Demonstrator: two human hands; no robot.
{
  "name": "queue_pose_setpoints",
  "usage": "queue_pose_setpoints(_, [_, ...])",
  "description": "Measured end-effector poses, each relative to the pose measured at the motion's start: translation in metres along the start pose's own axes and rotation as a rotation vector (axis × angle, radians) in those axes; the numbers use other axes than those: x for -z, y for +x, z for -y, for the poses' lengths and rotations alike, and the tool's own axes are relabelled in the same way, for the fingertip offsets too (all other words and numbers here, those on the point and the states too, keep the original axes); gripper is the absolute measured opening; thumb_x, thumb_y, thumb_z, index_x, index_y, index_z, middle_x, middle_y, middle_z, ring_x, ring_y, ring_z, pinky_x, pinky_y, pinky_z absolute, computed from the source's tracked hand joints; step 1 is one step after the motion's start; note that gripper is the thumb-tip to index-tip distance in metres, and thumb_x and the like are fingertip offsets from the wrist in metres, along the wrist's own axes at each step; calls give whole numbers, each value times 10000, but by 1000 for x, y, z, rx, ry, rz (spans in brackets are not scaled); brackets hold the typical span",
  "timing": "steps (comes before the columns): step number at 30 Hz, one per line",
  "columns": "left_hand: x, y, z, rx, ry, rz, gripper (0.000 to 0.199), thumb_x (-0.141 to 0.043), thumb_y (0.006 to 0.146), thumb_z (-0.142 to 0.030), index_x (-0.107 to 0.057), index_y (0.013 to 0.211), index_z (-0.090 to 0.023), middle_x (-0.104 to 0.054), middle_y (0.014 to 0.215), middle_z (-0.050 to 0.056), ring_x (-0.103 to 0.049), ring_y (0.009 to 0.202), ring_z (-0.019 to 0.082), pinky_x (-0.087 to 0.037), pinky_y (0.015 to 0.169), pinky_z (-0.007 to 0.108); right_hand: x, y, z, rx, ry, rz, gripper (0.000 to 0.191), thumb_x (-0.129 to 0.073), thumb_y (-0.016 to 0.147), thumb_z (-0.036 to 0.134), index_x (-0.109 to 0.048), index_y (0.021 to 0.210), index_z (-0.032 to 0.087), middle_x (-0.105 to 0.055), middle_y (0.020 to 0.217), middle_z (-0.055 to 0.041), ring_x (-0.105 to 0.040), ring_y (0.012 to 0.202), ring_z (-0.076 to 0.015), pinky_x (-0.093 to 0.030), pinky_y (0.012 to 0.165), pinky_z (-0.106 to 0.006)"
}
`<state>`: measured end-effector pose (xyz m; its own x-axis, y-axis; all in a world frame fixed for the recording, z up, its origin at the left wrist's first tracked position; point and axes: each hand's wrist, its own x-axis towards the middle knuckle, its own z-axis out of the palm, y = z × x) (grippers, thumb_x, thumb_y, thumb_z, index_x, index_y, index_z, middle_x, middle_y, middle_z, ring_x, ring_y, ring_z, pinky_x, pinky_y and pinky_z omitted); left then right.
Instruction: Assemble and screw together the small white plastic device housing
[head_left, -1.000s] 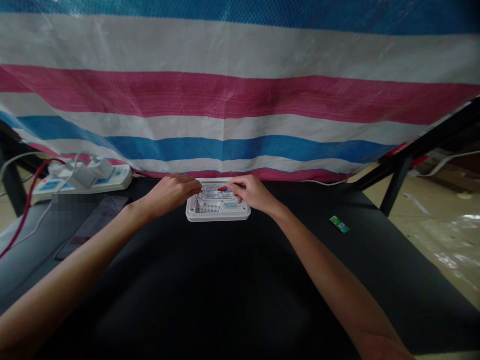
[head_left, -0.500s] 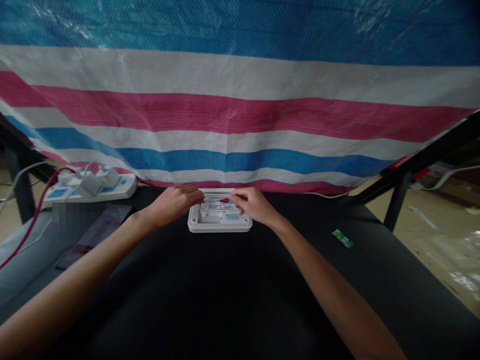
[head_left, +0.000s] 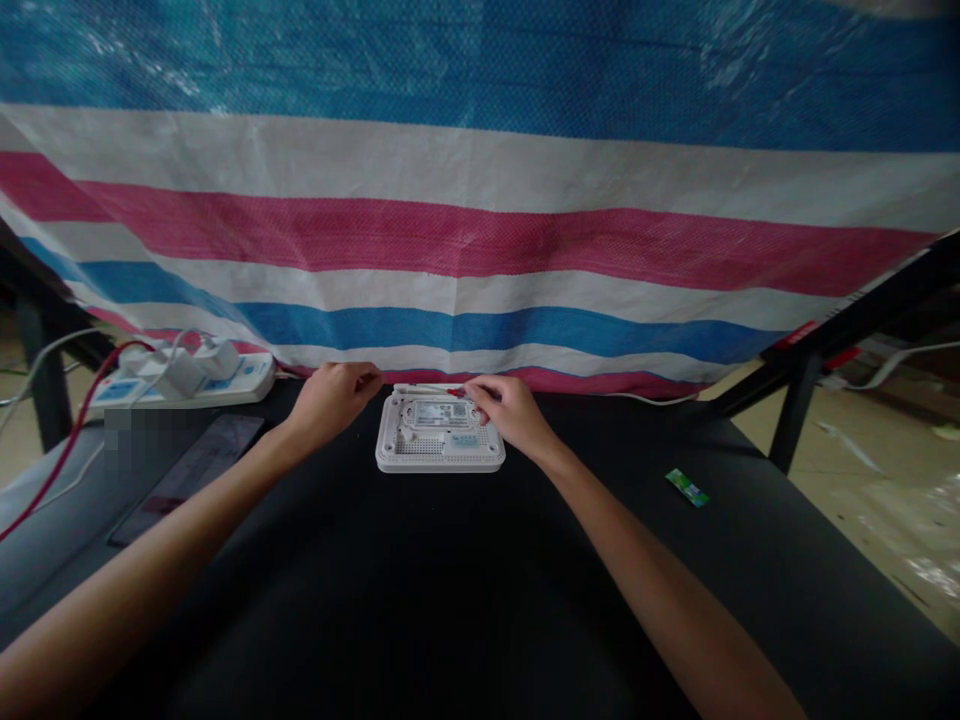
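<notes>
A white plastic electronic device [head_left: 439,462] lies on the black table with its vented, labelled face up. It looks like the underside of a router. My right hand [head_left: 504,408] is at its far right corner, thumb and fingers pinched on a small red piece [head_left: 456,392]. A thin pale shaft seems to run left from this piece along the device's far edge; its kind is too small to tell. My left hand [head_left: 334,400] hovers off the device's far left corner, fingertips pressed together. Whatever they may hold is hidden.
On the left stand a white power strip [head_left: 251,378] with plugged-in adapters, a red cable [head_left: 73,430] and a dark phone [head_left: 191,475]. A small green packet [head_left: 687,488] lies right on the black table [head_left: 585,640]. A striped tarp [head_left: 450,240] hangs behind.
My left hand has pulled away left from the device, uncovering its far left corner. The red piece in my right hand has shifted slightly toward the far edge.
</notes>
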<state>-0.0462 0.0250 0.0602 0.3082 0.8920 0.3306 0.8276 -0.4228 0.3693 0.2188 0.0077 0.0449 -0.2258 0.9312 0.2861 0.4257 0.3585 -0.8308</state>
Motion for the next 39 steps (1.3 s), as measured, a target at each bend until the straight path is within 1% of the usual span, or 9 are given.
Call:
queue_pose_setpoints(3, [-10, -1, -5, 95, -408, 171, 237, -589, 835, -324, -747, 839, -147, -695, 678, 58, -534, 495, 126, -388, 491, 229, -2, 2, -6, -37, 79, -105, 284, -543, 865, 408, -664, 828, 154, -563, 584, 8, -513, 462, -114, -406, 486, -253])
queue_pose_setpoints(5, [-16, -4, -15, 191, -678, 238, 237, -625, 798, -341, -744, 820, -137, -671, 646, 51, -473, 451, 98, -340, 426, 205, -4, 3, -9, -66, 155, -119, 293, -559, 846, 434, -650, 861, 155, -555, 587, 16, -510, 452, -110, -414, 465, -249])
queue_pose_setpoints(7, [-21, -9, -26, 297, -871, 246, 287, -665, 775, -404, -728, 744, -126, -620, 599, 43, -435, 443, 87, -279, 382, 187, -7, 3, -10, -90, 229, -99, 295, -580, 826, 442, -623, 897, 159, -547, 592, 28, -495, 440, -103, -422, 442, -244])
queue_pose_setpoints(8, [-23, -11, -32, 338, -946, 236, 311, -689, 757, -430, -721, 721, -123, -595, 585, 37, -428, 450, 84, -275, 379, 183, -9, 2, -10, -97, 260, -79, 293, -589, 818, 437, -607, 918, 162, -543, 596, 35, -490, 440, -102, -429, 434, -243])
queue_pose_setpoints(13, [-31, -19, -44, 491, -1181, 234, 377, -786, 670, -467, -732, 759, -105, -541, 574, 15, -400, 466, 71, -255, 384, 178, -21, -3, -4, -111, 353, 19, 302, -610, 813, 396, -548, 1020, 185, -517, 588, 65, -490, 454, -99, -442, 420, -228])
queue_pose_setpoints(16, [-35, -21, -46, 519, -1250, 212, 416, -819, 634, -482, -738, 784, -102, -504, 554, -5, -395, 461, 65, -247, 389, 177, -29, -7, -1, -124, 376, 52, 296, -600, 827, 393, -534, 1040, 198, -514, 575, 75, -484, 431, -89, -436, 422, -221])
queue_pose_setpoints(22, [-39, -25, -50, 468, -1314, 145, 385, -812, 661, -477, -734, 737, -108, -506, 566, -3, -379, 461, 52, -242, 395, 174, -44, -12, 4, -162, 464, 34, 342, -634, 783, 413, -520, 1039, 217, -520, 638, 65, -487, 478, -91, -469, 408, -218])
queue_pose_setpoints(35, [-46, -29, -48, 387, -1171, 96, 332, -751, 748, -461, -742, 828, -139, -459, 541, -25, -368, 459, 69, -237, 424, 194, -51, -16, 6, -208, 461, -38, 331, -702, 718, 395, -581, 962, 206, -617, 738, 0, -583, 618, -132, -499, 442, -214])
queue_pose_setpoints(39, [-46, -29, -48, 357, -1142, 79, 358, -734, 752, -491, -714, 780, -134, -436, 522, -32, -347, 441, 66, -228, 420, 197, -51, -16, 8, -202, 476, -8, 340, -703, 723, 421, -576, 950, 203, -620, 713, 5, -543, 529, -110, -432, 380, -200])
